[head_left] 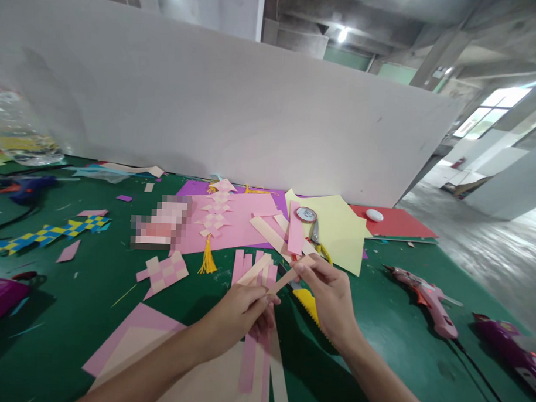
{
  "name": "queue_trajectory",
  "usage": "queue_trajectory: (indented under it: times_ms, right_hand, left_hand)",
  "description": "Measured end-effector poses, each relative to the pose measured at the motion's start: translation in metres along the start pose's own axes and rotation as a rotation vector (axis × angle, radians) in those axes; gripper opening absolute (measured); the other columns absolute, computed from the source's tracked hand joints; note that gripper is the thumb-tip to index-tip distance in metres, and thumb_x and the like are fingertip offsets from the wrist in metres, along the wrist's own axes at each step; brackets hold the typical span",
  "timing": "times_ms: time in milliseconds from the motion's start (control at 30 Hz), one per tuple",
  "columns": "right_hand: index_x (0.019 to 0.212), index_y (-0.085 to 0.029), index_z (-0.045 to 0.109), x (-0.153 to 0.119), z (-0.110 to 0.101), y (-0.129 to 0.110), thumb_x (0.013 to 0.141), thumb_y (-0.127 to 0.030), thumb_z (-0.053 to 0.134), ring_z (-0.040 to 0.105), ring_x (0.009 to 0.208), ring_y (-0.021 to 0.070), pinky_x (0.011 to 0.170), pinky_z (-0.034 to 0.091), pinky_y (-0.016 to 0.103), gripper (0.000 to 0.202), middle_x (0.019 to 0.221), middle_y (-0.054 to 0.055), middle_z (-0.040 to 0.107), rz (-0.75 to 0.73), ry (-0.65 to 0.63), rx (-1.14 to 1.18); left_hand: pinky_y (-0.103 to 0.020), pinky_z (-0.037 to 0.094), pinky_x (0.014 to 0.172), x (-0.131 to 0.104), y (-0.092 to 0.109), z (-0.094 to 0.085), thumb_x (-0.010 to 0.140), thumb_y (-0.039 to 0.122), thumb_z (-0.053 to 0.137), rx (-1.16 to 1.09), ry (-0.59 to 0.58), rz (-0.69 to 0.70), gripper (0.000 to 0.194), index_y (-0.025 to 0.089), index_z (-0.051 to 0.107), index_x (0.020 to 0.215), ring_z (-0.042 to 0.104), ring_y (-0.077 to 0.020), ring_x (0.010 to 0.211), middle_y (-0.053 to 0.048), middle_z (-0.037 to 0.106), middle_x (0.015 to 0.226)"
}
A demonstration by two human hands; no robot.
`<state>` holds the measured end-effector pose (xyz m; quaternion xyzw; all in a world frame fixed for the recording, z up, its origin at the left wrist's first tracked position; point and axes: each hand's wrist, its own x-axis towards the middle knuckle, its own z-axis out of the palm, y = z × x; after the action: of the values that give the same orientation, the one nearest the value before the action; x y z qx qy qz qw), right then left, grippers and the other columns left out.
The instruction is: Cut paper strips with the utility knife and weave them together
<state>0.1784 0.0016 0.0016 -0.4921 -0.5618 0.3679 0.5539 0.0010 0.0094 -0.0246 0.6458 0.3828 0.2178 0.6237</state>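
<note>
Narrow cream paper strip (285, 279) spans the gap between both hands, above a dark green tabletop (345, 379). Right hand (326, 291): thumb and index finger pinched on its far end, remaining fingers loosely curled. Left hand (242, 311): mostly closed, thumb and fingers gripping its near end plus a bundle of flat pink and cream paper strips (248, 364), which fan out beyond the knuckles and hang below the palm.

Risks, my read: bundle looks to depend on the left-hand grip; if that loosens, strips could slide or lose their order. A hard pull by the right hand could crease or tear the thin strip. Yellow serrated-edged tool (306, 305) lies just beside and under the right hand; a low swing could catch it. Steel scissors with yellow handles (321, 244) sit just beyond that hand, same snag risk. Pink glue gun (427, 297), well right of it, shows a red light: possibly powered, so tip might be hot. Its cable could catch a forearm.

Writing: round white disc with red rim (306, 214), beyond the right hand, has dark marks, too small to read. Pixelated pink block (164, 221), beyond and left of the left hand, unreadable. No brand legible.
</note>
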Motion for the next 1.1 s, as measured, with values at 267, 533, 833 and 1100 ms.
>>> queue_trajectory:
  times_ms: [267,533,833,1100]
  right_hand:
    - [0.067,-0.019,0.063,0.000,-0.001,0.000,0.085,-0.031,0.057,0.048,0.070,0.0142,0.065,0.037,0.029,0.022,0.070,-0.001,0.053,-0.004,-0.007,0.006]
    - [0.067,-0.019,0.062,0.000,-0.002,0.001,0.085,-0.031,0.057,0.047,0.070,0.0139,0.065,0.036,0.028,0.022,0.070,-0.001,0.052,0.002,0.000,0.012]
    - [0.069,-0.019,0.064,-0.001,-0.002,0.002,0.085,-0.032,0.057,0.047,0.068,0.0133,0.063,0.035,0.028,0.022,0.069,-0.002,0.052,0.017,-0.003,0.009]
    - [0.067,-0.018,0.062,0.000,-0.002,0.001,0.085,-0.032,0.057,0.047,0.069,0.0134,0.064,0.035,0.028,0.023,0.070,-0.001,0.051,0.012,0.002,0.005]
  left_hand:
    - [-0.024,0.052,0.054,-0.002,0.006,0.001,0.092,0.047,0.034,-0.023,-0.016,-0.009,0.043,0.012,0.059,0.098,0.065,-0.0144,0.058,-0.008,0.070,0.072]
    - [-0.024,0.054,0.055,-0.003,0.010,-0.001,0.091,0.044,0.039,0.008,-0.029,-0.011,0.039,0.012,0.060,0.089,0.066,-0.0141,0.058,-0.006,0.068,0.071]
    - [-0.020,0.053,0.047,-0.001,0.004,0.000,0.089,0.038,0.044,0.030,0.006,0.004,0.031,0.013,0.059,0.079,0.065,-0.0134,0.052,-0.003,0.068,0.065]
    - [-0.021,0.052,0.048,-0.002,0.006,0.000,0.090,0.043,0.042,0.013,0.000,0.011,0.040,0.010,0.062,0.081,0.065,-0.0144,0.053,-0.007,0.068,0.067]
